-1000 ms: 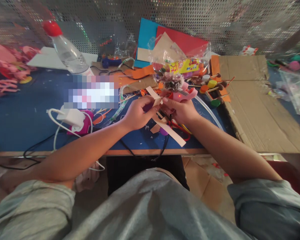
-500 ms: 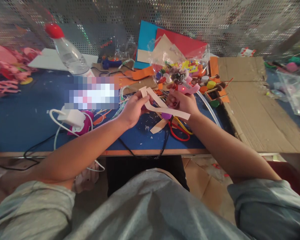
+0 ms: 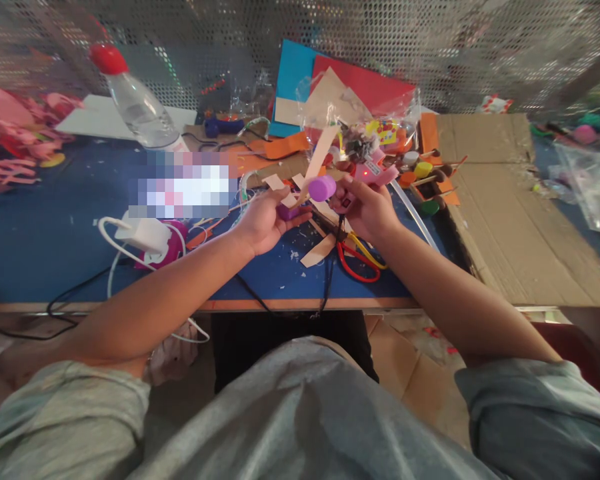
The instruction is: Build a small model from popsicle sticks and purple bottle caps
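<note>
My left hand (image 3: pixel 266 220) is closed on a cream paper strip (image 3: pixel 319 160), its thumb pressing on the strip's lower end. A purple piece (image 3: pixel 287 212) shows under those fingers, and a purple round-ended piece (image 3: pixel 322 188) sits at the strip; whether the two are joined I cannot tell. My right hand (image 3: pixel 367 207) is wrapped round a pink glue gun (image 3: pixel 373 172) with a small red light lit. Its nozzle is hard to make out. Just below the hands lie scissors (image 3: pixel 357 263) with red and yellow handles, and a loose paper strip (image 3: pixel 318 251).
A bottle with a red cap (image 3: pixel 145 107) stands at left, behind a white charger plug (image 3: pixel 143 235) with cables. Cardboard (image 3: pixel 525 213) covers the right side. Blue card (image 3: pixel 293 70) and red card (image 3: pixel 365 87) lean at the back by a plastic bag (image 3: pixel 410 110).
The strip that hung down to the right between my hands now points up and away. The purple round-ended piece has risen from below the strip to between my hands.
</note>
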### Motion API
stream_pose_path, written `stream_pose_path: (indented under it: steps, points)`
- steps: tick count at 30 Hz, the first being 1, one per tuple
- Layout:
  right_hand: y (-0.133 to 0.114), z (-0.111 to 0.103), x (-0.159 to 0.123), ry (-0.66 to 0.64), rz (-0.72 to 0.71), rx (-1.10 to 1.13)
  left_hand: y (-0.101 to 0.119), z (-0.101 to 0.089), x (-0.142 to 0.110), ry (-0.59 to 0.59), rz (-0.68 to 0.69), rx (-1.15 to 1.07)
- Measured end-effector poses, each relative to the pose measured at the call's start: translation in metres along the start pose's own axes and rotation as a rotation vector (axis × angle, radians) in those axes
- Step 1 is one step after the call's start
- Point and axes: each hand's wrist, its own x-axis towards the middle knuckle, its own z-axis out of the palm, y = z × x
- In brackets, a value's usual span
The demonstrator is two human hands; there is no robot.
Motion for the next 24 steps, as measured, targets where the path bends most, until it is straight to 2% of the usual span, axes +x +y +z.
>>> stream_pose_path:
  steps: [8,18,24]
  points:
    - [0.0005,0.0053,-0.0053,-0.055,-0.036,-0.058,-0.0034,-0.0032,0.0014,-0.042,0.025,-0.015]
    - [0.0001,-0.0025,0.0043,0.004,-0.099,-0.024,-0.0054,-0.0064,0.0015,-0.145,0.056,0.006]
    - [0.0014,-0.0012,0.0042,0.025,-0.085,-0.031,-0.0035,-0.0009,-0.0046,-0.136,0.080,-0.004]
